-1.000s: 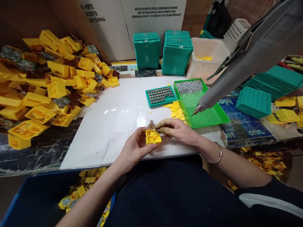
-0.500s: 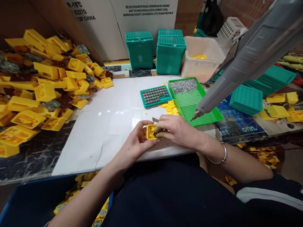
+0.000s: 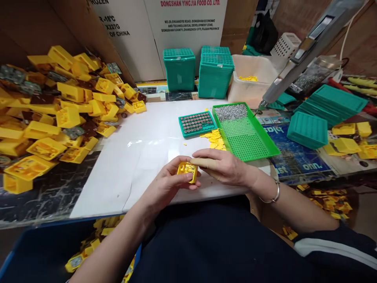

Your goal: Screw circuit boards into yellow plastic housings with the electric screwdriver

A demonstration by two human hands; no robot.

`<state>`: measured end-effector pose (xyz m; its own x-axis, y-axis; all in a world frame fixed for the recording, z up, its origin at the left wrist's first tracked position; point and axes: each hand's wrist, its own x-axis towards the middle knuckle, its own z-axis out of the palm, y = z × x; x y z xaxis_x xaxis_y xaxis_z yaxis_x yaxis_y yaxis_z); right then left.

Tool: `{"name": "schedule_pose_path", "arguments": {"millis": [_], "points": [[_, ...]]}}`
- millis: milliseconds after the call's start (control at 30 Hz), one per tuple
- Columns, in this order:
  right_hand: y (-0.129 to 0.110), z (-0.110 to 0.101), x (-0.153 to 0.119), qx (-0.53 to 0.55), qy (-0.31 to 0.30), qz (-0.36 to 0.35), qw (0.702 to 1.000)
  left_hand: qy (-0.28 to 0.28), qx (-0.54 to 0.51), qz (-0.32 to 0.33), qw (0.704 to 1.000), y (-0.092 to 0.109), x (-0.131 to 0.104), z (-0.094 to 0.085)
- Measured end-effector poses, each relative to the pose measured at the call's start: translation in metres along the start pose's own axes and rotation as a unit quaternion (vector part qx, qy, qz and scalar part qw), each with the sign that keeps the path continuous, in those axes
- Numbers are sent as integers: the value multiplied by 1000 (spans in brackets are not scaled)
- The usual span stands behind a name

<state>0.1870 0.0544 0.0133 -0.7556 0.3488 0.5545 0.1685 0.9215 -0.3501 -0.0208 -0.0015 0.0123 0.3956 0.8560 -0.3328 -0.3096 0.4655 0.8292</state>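
My left hand (image 3: 169, 179) holds a small open yellow plastic casing (image 3: 187, 169), its hollow side up, with thin wires and a round recess inside. My right hand (image 3: 222, 166) is at the casing's upper right corner, fingers closed together and fingertips touching the edge; anything between them is hidden. Pale finger covers show on some of its fingers. Beyond the hands lie a teal tray (image 3: 197, 123) with rows of round metal discs, a heap of small yellow plastic pieces (image 3: 215, 139) and a green perforated tray (image 3: 250, 137) with small silver screws (image 3: 231, 112) at its far end.
A grey power screwdriver (image 3: 282, 78) hangs tip down over the green tray's right side. Yellow casings (image 3: 70, 114) are piled at left. Stacked teal trays (image 3: 179, 72) and a whitish bin (image 3: 250, 84) stand behind. A blue bin (image 3: 38, 251) is below the table edge.
My right fingers have come out of the casing's inside to its upper corner. The casing is turned and tilted in my left hand. The screwdriver has swung away, up and to the right.
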Motion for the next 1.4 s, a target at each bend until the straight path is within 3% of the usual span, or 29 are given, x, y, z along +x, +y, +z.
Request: {"name": "schedule_pose_path", "arguments": {"millis": [100, 233, 333, 533, 600, 733, 833, 933, 1067, 1200, 1400], "points": [[-5, 3, -2, -10, 18, 22, 1000, 51, 63, 60, 995, -6, 1, 2], [-18, 16, -4, 71, 115, 115, 984, 120, 72, 135, 981, -14, 7, 9], [-28, 27, -6, 106, 167, 153, 968, 88, 10, 124, 988, -15, 11, 12], [-33, 32, -9, 68, 215, 161, 961, 13, -40, 79, 996, -9, 8, 5], [-32, 31, -10, 48, 210, 135, 967, 16, -37, 79, 996, -9, 8, 3], [-26, 26, -14, -48, 139, 16, 989, 23, -31, 76, 996, -11, 11, 3], [-24, 23, -17, -121, 105, -56, 985, 17, -20, 82, 996, -14, 12, 4], [-24, 22, -19, -135, 93, -81, 983, 15, -5, 93, 996, -15, 11, 5], [-28, 22, -19, -74, 79, -35, 994, 31, 24, 111, 993, -16, 9, 6], [-32, 17, -11, -29, 90, 54, 994, 58, 63, 127, 988, -19, 9, 6], [-31, 7, 8, 33, 56, 190, 980, 5, -41, 44, 998, -18, 11, 5]]}}
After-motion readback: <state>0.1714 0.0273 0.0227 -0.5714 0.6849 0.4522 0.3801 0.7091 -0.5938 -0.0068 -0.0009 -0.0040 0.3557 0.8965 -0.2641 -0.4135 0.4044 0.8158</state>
